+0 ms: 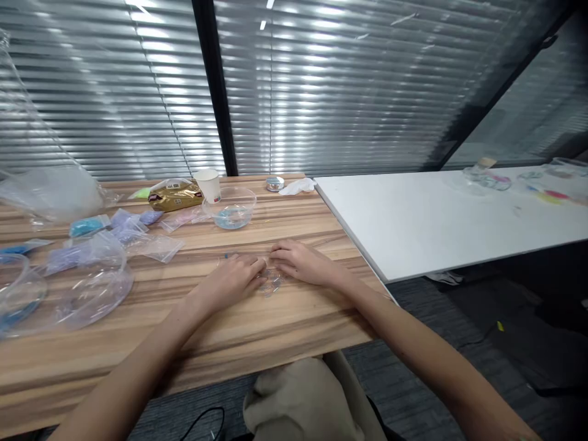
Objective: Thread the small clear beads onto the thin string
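Observation:
My left hand (pixel 234 278) and my right hand (pixel 301 262) lie side by side on the wooden table (pixel 257 324), fingers bent down onto a small clear plastic bag (pixel 270 283) that rests flat between them. Both hands press or pinch this bag; what is inside it is too small to make out. A clear bowl (pixel 232 208) with a bluish bottom stands just beyond the hands, and a white paper cup (pixel 209 184) stands behind it.
Several small clear bags and blue packets (pixel 124 236) lie at the left, with a gold packet (pixel 177 196) and big clear bags (pixel 87 288). A white table (pixel 436 214) adjoins on the right, bearing colourful items (pixel 546 195) far off. Window blinds run behind both tables.

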A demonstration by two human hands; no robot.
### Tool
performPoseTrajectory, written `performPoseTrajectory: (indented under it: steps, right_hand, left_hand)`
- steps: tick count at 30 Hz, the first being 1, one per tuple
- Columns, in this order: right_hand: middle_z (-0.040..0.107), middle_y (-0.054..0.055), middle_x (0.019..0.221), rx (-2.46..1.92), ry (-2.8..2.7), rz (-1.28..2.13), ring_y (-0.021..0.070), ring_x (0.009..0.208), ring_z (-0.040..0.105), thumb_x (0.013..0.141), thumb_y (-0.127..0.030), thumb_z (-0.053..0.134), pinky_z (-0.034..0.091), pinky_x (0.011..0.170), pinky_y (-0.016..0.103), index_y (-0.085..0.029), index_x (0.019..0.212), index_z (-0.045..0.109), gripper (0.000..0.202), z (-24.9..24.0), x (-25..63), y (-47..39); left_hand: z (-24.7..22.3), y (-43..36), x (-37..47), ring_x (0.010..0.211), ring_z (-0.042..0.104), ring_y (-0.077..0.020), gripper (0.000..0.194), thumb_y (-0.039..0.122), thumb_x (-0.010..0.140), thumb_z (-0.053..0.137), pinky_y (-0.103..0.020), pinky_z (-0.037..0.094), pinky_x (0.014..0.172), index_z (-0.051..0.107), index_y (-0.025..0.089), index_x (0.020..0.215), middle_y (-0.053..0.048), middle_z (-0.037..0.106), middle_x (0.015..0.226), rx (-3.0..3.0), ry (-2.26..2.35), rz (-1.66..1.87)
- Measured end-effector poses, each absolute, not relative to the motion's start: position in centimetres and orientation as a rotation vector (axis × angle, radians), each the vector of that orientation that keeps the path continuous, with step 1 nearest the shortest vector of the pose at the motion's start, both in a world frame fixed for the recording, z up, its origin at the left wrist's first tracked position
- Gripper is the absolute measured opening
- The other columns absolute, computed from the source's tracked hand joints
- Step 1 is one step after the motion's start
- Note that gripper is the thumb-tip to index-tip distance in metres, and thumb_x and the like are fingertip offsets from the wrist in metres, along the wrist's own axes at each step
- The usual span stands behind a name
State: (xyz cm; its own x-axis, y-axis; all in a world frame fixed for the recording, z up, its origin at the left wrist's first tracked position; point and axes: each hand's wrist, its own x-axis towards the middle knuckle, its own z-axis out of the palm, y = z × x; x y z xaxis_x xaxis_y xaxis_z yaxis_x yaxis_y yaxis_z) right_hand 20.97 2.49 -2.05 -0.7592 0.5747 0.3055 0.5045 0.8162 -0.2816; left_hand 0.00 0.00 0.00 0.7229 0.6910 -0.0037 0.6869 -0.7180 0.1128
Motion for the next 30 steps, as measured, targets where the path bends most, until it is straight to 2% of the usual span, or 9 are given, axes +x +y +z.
performPoseTrajectory:
  steps: [14,30]
  right_hand:
    - [0.06,0.011,0.109,-0.821,-2.606,0.295,0.0202,0.101,0.055,0.09,-0.015,0.047,0.046,0.089,0.036,-0.014,0.106,0.061,0.021,-1.8,21.0,2.4]
    - [0.063,0.01,0.103,-0.789,-2.599,0.284,0.0193,0.096,0.057,0.091,-0.015,0.048,0.045,0.087,0.034,-0.014,0.098,0.064,0.018,-1.8,21.1,2.5]
  left_hand:
    - [-0.1,-0.4,0.4,0.09,0.059,-0.0225,0.023,0.028,0.096,0.034,-0.035,0.043,0.083,0.053,0.015,0.095,-0.01,0.063,0.097,2.849,1.079,0.054]
    - [-0.2,0.7,-0.6,0.077,0.057,-0.0169,0.017,0.027,0.091,0.043,-0.027,0.043,0.069,0.056,0.017,0.085,-0.004,0.062,0.085,2.635,1.011,0.175]
